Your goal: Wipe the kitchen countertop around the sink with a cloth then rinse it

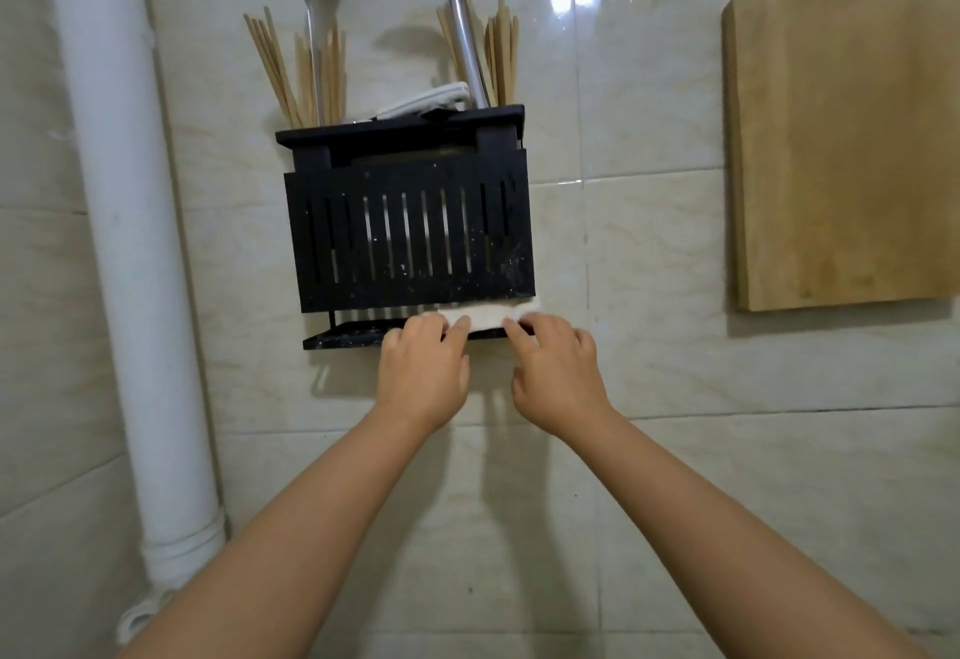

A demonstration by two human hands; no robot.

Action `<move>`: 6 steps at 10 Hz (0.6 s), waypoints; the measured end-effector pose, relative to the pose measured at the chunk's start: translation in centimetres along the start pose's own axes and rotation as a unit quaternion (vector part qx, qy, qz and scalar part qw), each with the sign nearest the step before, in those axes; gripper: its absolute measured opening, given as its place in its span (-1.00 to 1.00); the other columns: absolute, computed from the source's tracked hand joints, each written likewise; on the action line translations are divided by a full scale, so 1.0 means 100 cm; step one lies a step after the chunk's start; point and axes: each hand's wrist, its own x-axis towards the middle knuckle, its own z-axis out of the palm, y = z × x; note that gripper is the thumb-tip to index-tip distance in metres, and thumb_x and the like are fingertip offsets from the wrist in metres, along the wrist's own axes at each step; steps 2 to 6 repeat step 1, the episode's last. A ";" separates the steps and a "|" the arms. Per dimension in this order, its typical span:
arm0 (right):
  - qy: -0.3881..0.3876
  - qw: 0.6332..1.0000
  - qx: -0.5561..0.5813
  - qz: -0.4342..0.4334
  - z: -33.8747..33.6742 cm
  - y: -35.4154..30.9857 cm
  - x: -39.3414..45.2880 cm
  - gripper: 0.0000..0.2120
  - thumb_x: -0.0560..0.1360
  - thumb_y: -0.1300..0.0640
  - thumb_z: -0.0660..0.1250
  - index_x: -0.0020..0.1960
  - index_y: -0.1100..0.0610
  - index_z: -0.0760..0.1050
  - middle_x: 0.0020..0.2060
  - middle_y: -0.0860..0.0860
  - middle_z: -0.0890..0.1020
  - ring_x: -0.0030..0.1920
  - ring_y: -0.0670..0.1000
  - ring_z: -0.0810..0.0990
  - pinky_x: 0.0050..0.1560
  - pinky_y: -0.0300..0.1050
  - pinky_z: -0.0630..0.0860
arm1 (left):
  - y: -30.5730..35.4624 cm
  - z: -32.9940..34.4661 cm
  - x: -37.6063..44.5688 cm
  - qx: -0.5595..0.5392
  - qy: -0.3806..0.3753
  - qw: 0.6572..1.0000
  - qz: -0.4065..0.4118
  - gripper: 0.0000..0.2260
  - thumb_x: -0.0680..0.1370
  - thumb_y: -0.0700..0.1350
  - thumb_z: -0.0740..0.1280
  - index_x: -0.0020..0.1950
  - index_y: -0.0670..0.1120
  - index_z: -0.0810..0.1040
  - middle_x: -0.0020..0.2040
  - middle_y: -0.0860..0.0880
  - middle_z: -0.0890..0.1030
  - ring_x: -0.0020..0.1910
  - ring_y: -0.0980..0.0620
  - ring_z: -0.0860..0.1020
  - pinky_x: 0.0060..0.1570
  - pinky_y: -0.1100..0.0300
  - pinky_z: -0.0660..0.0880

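On the tiled wall [649,294], a black utensil rack [410,237] holds a white cloth [485,318] underneath; left hand [423,364] and right hand [556,372] both pinch it.

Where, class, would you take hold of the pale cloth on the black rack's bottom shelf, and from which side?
Probably its front edge, reached from the open front: the cloth lies flat in the low gap beneath the rack, leaving only that edge exposed.
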 end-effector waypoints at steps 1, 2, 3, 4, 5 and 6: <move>-0.049 0.999 0.009 -0.008 -0.013 0.006 -0.021 -0.47 0.54 0.16 0.14 0.49 0.06 0.11 0.47 0.06 0.15 0.46 0.04 0.09 0.40 -0.04 0.08 | 0.004 0.004 -0.017 -0.055 0.025 0.998 0.027 -0.66 0.48 -0.18 0.25 0.26 -0.17 0.47 0.07 -0.16 0.55 0.05 -0.20 0.50 -0.06 -0.02 0.43; -0.049 0.999 0.009 -0.008 -0.013 0.006 -0.021 -0.47 0.54 0.16 0.14 0.49 0.06 0.11 0.47 0.06 0.15 0.46 0.04 0.09 0.40 -0.04 0.08 | 0.004 0.004 -0.017 -0.055 0.025 0.998 0.027 -0.66 0.48 -0.18 0.25 0.26 -0.17 0.47 0.07 -0.16 0.55 0.05 -0.20 0.50 -0.06 -0.02 0.43; -0.049 0.999 0.009 -0.008 -0.013 0.006 -0.021 -0.47 0.54 0.16 0.14 0.49 0.06 0.11 0.47 0.06 0.15 0.46 0.04 0.09 0.40 -0.04 0.08 | 0.004 0.004 -0.017 -0.055 0.025 0.998 0.027 -0.66 0.48 -0.18 0.25 0.26 -0.17 0.47 0.07 -0.16 0.55 0.05 -0.20 0.50 -0.06 -0.02 0.43; -0.049 0.999 0.009 -0.008 -0.013 0.006 -0.021 -0.47 0.54 0.16 0.14 0.49 0.06 0.11 0.47 0.06 0.15 0.46 0.04 0.09 0.40 -0.04 0.08 | 0.004 0.004 -0.017 -0.055 0.025 0.998 0.027 -0.66 0.48 -0.18 0.25 0.26 -0.17 0.47 0.07 -0.16 0.55 0.05 -0.20 0.50 -0.06 -0.02 0.43; -0.049 0.999 0.009 -0.008 -0.013 0.006 -0.021 -0.47 0.54 0.16 0.14 0.49 0.06 0.11 0.47 0.06 0.15 0.46 0.04 0.09 0.40 -0.04 0.08 | 0.004 0.004 -0.017 -0.055 0.025 0.998 0.027 -0.66 0.48 -0.18 0.25 0.26 -0.17 0.47 0.07 -0.16 0.55 0.05 -0.20 0.50 -0.06 -0.02 0.43; -0.049 0.999 0.009 -0.008 -0.013 0.006 -0.021 -0.47 0.54 0.16 0.14 0.49 0.06 0.11 0.47 0.06 0.15 0.46 0.04 0.09 0.40 -0.04 0.08 | 0.004 0.004 -0.017 -0.055 0.025 0.998 0.027 -0.66 0.48 -0.18 0.25 0.26 -0.17 0.47 0.07 -0.16 0.55 0.05 -0.20 0.50 -0.06 -0.02 0.43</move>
